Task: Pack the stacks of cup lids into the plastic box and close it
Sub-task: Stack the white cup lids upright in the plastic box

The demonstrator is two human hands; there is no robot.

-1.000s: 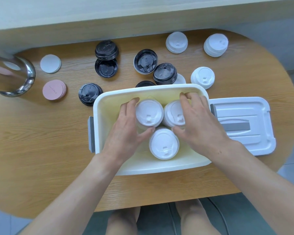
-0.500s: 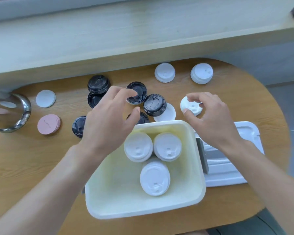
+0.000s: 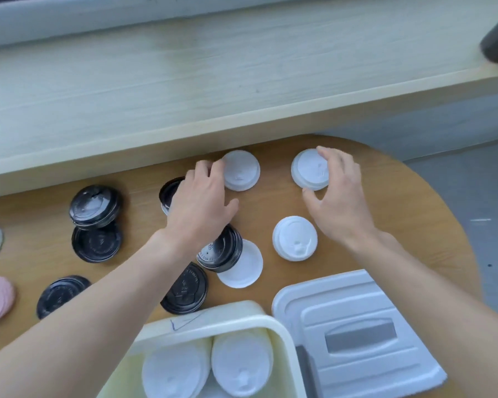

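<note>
Three white lid stacks stand loose on the desk [image 3: 400, 214]: a far-left stack [image 3: 242, 170], a far-right stack [image 3: 309, 169] and a nearer stack [image 3: 294, 238]; at least two more white stacks [image 3: 239, 366] sit inside the open plastic box [image 3: 279, 334], whose box lid [image 3: 354, 331] lies just beside it on the right. Five black lid stacks [image 3: 94, 206] are countable on the left half. The left hand [image 3: 199, 205] reaches forward, grip spread, fingertips touching the far-left stack; the right hand [image 3: 338, 199] arches over the far-right stack, fingers half-curled around its rim, not clamped.
</note>
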